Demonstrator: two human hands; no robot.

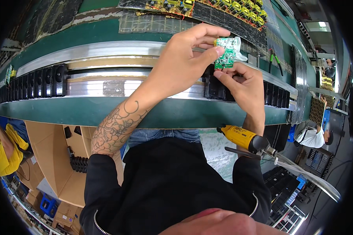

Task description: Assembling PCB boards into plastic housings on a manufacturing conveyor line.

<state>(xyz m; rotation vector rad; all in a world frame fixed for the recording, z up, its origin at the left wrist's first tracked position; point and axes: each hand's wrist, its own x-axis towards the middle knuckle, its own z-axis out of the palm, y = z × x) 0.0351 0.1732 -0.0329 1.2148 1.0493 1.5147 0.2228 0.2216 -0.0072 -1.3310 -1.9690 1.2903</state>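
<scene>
A small green circuit board [226, 55] is raised over the metal rail, its soldered side showing. My left hand [188, 55] grips it from the left, thumb across its face. Below it, my right hand [245, 84] pinches at the board's lower edge; what exactly the fingertips hold is hard to make out. White material [239, 51] shows behind the board's right side. Black plastic housings [39, 82] stand in a row along the rail [113, 88] on the left, and more black housings [276, 94] sit to the right, partly hidden by my right hand.
Boards with yellow components [239, 11] lie at the back. Green-handled pliers [275, 62] rest at the right. A yellow air tool [239, 136] hangs by my right forearm. A cardboard box [53, 156] stands at lower left. People [313, 136] work on both sides.
</scene>
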